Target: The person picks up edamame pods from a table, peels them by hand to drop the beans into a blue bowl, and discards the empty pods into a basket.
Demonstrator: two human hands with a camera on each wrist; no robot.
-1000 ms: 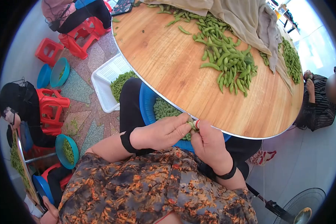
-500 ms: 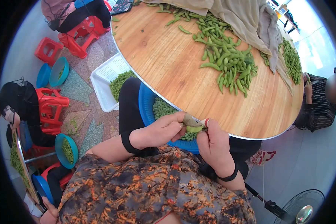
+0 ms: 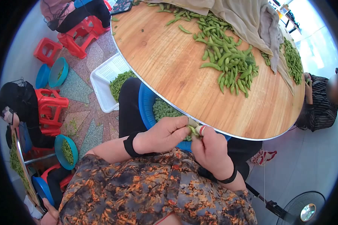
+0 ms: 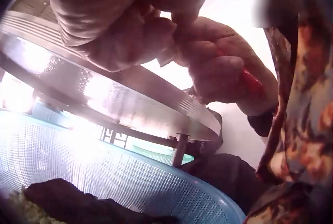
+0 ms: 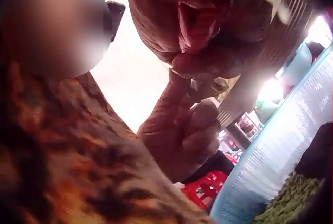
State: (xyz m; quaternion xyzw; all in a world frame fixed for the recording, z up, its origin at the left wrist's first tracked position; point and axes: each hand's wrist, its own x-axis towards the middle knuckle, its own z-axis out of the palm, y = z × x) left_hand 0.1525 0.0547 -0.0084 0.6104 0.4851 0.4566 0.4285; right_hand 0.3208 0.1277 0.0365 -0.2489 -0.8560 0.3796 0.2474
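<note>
Close to the table's near edge, both hands meet at a green edamame pod (image 3: 193, 130). My left hand (image 3: 162, 134) pinches it from the left, with a greyish cover at a fingertip. On the other side, my right hand (image 3: 214, 153) pinches the pod with curled fingers; a white band with red shows at its thumb. Something red (image 5: 197, 29) also shows inside the right palm in the right wrist view. Below the hands, a blue basket (image 3: 143, 101) on the lap holds shelled green beans (image 3: 165, 109). The fingers mostly cover the pod in both wrist views.
A heap of edamame pods (image 3: 229, 62) lies on the round wooden table (image 3: 165, 63), partly under a beige cloth (image 3: 244, 22). Left of it are a white crate (image 3: 101, 90) with pods, red stools (image 3: 45, 50) and basins. A fan (image 3: 302, 210) stands lower right; other people sit around.
Half a second ago the hands were slightly apart with the pod stretched between them in plain sight. Now they have come together again and the fingers hide most of it.
</note>
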